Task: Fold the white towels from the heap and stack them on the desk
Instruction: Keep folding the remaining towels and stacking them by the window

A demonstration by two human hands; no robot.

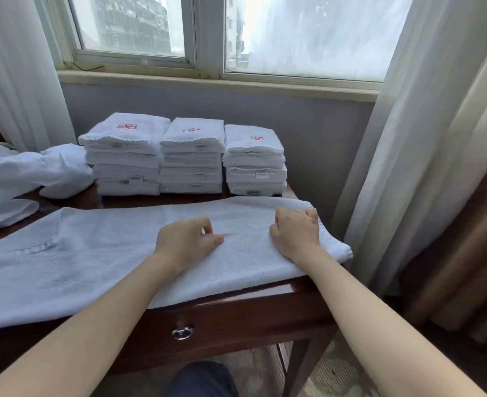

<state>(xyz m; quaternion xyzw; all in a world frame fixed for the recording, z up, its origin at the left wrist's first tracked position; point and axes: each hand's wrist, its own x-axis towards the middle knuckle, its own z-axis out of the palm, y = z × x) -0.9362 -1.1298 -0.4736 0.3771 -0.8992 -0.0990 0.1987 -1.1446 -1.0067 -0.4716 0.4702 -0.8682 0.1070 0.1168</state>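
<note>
- White towel [93, 253] lies spread along the worktop [265, 308] front, its 3 o'clock end folded over.
- Your left grip [188, 239] pinches its middle with curled fingers; your right grip [295, 230] curls round that end.
- Three folded stacks [190, 159] stand at 12 o'clock; the heap [22, 173] at 9 o'clock remains, so by my judgement some folding is left.

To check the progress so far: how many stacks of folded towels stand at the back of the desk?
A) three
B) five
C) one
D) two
A: a left stack, a middle stack and a right stack stand side by side behind the spread towel.
</note>
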